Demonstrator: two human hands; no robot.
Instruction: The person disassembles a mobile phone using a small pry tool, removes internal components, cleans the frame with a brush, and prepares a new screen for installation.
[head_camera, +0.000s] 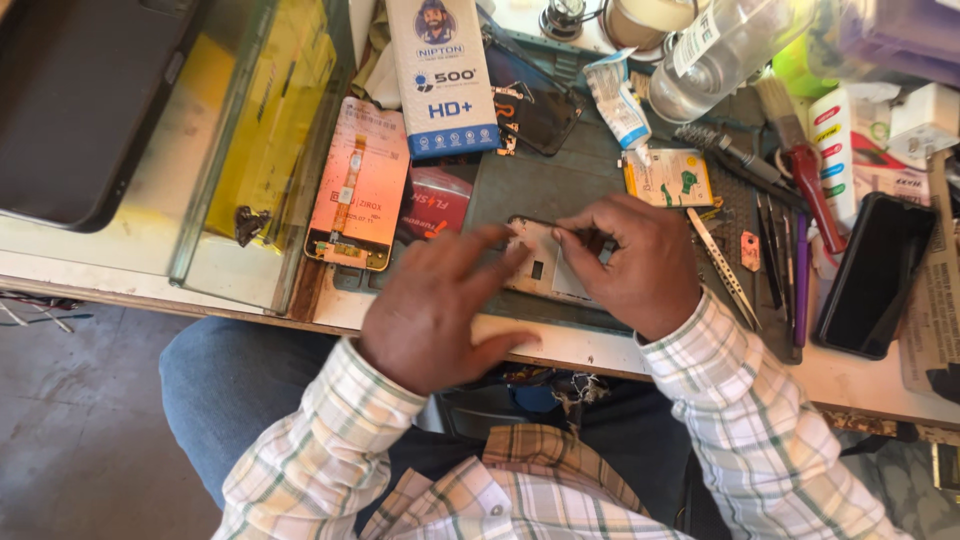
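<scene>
The phone frame (545, 268), a pale opened handset body with a small dark square cut-out, lies flat on the grey work mat (545, 185) near the front edge of the desk (590, 345), partly hidden under both hands. The left hand (440, 310) rests over its near-left part with the fingers (470, 245) spread wide and loose, gripping nothing; the fingertips touch or hover just at the frame's left edge, and which of the two cannot be told. The right hand (640, 265) covers the frame's right side, its fingers pinched closed on a thin dark tool (535, 222) whose slender tip runs left along the frame's upper edge.

Just left of the frame on the desk sit a small red packet (435, 200) and a phone screen part with an orange-tinted face and a flex cable (360, 185). Above these stands a white and blue box (443, 75), and beside it lies a dark glass panel (540, 100). To the right of the right hand lie metal tweezers (722, 265), a small yellow and green board (668, 177), a row of slim tools (785, 260) and a red-handled brush (800, 150). Further right a black phone (875, 275) lies face up. A clear plastic bottle (725, 50) lies at the top. The person wears a checked shirt, its sleeve (750, 410) reaching the right wrist, and blue jeans (235, 385)
</scene>
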